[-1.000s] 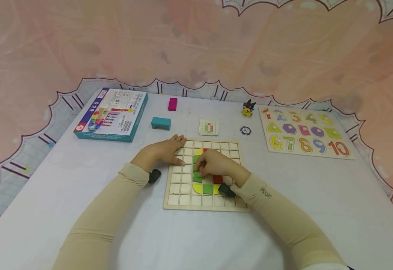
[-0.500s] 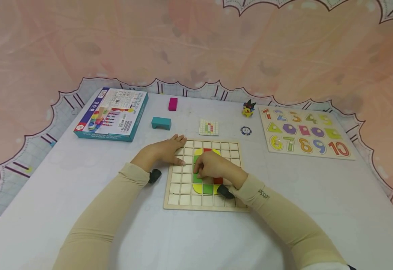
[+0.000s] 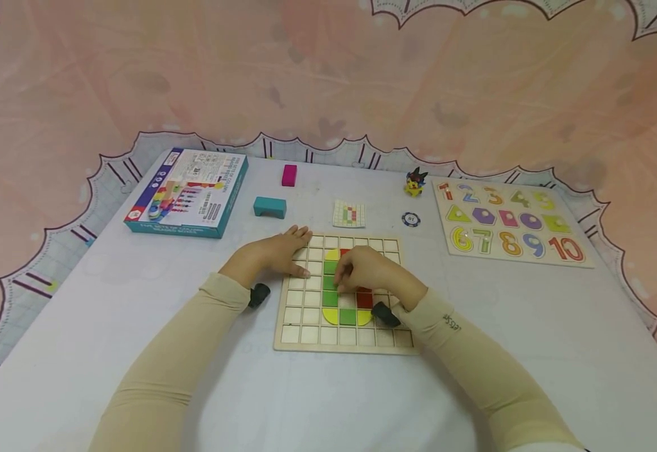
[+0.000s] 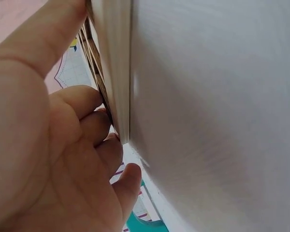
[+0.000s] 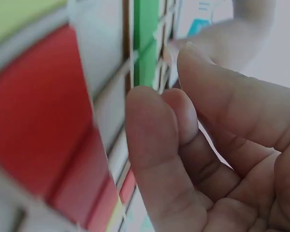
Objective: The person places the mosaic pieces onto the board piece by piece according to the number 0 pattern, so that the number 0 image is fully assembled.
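Observation:
A wooden grid board [image 3: 344,349] lies on the table in the head view. My left hand [image 3: 276,253] rests on its left side with fingers spread; in the left wrist view the fingers lie along the board's edge [image 4: 117,72]. Green squares [image 3: 330,299] form a column near the middle, with yellow rounded pieces [image 3: 331,316] at the corners and red pieces [image 3: 364,299] on the right side. My right hand [image 3: 366,270] hovers close over the pattern and hides part of it. In the right wrist view, nothing shows between its bent fingers and thumb, beside a red piece [image 5: 43,111].
Behind the board lie a small pattern card [image 3: 349,214], a poker chip [image 3: 411,219], a teal block [image 3: 270,206] and a magenta block [image 3: 289,176]. A boxed toy [image 3: 187,191] is back left. A toy figure [image 3: 415,182] and a number puzzle [image 3: 509,220] stand back right.
The right hand has pressed a green square into the column, let go of it and drawn slightly right and up. The left hand stays in place.

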The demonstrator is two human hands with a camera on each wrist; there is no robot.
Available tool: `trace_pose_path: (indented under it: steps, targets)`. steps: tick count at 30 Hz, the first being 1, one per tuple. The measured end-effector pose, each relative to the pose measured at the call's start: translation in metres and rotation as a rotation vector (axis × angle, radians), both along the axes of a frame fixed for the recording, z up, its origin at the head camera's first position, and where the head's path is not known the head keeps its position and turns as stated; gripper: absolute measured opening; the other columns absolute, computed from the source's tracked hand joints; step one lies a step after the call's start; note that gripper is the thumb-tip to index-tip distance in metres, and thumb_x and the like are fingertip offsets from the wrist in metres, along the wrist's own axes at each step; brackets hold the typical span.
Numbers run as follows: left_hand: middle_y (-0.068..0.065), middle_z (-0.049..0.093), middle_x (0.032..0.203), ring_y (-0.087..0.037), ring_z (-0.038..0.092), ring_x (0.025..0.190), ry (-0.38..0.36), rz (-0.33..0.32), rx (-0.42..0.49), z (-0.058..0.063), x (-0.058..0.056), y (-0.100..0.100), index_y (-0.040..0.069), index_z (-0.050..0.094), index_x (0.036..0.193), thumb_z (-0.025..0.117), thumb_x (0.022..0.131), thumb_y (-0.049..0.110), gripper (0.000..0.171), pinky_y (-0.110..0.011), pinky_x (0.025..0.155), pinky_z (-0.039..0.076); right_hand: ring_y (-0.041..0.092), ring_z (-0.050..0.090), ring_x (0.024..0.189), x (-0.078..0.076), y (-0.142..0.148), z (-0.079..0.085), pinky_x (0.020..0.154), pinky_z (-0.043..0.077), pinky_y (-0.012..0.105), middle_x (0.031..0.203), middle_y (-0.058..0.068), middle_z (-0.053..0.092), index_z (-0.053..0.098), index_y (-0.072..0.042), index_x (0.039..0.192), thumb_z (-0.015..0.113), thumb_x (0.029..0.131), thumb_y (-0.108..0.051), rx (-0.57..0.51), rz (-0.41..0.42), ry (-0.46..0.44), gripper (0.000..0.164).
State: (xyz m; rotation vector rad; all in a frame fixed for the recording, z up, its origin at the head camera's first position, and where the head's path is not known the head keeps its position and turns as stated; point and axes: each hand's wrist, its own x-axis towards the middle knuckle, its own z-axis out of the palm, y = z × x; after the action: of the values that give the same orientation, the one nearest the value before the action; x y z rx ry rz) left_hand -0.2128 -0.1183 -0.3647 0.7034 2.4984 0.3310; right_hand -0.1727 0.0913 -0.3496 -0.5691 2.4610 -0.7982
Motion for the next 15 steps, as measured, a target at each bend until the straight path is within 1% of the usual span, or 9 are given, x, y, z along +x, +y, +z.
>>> trace_pose_path:
  steps: [4,7,11,15]
  targets:
    - [-0.012,0.002,0.155,-0.03,-0.006,0.142,-0.004,0.0,-0.002,-0.001,-0.001,0.0,0.005,0.006,0.148,0.063,0.085,0.04,0.092,-0.046,0.115,0.005,0.012,0.054,0.071,-0.006,0.016,0.004,0.063,0.046,0.022,0.078,0.001,0.065,0.07,-0.007,0.081,0.07,0.077,-0.005,-0.015,-0.027,0.018,0.005]
    - [-0.012,0.002,0.155,-0.03,-0.006,0.142,-0.005,-0.002,-0.01,-0.002,-0.002,0.0,0.005,0.006,0.148,0.063,0.085,0.04,0.092,-0.046,0.116,0.005,0.014,0.055,0.075,-0.01,0.03,0.006,0.068,0.047,0.024,0.081,0.002,0.066,0.071,-0.007,0.084,0.07,0.078,-0.006,-0.024,-0.061,0.028,0.006]
    - [-0.011,0.002,0.155,-0.029,-0.006,0.142,-0.011,-0.008,-0.028,-0.002,-0.001,0.001,0.005,0.007,0.148,0.062,0.086,0.04,0.09,-0.045,0.116,0.004,0.016,0.055,0.08,-0.012,0.045,0.006,0.075,0.047,0.029,0.085,0.003,0.066,0.071,-0.006,0.089,0.07,0.078,-0.006,-0.039,-0.113,0.026,0.01]
    - [-0.01,0.001,0.155,-0.028,-0.007,0.142,-0.025,-0.009,-0.024,0.0,0.001,0.002,0.006,0.008,0.148,0.061,0.087,0.039,0.087,-0.045,0.116,0.004,0.019,0.058,0.087,-0.011,0.058,0.005,0.083,0.048,0.034,0.093,0.006,0.067,0.07,-0.004,0.093,0.067,0.08,-0.003,-0.074,-0.145,0.048,0.013]
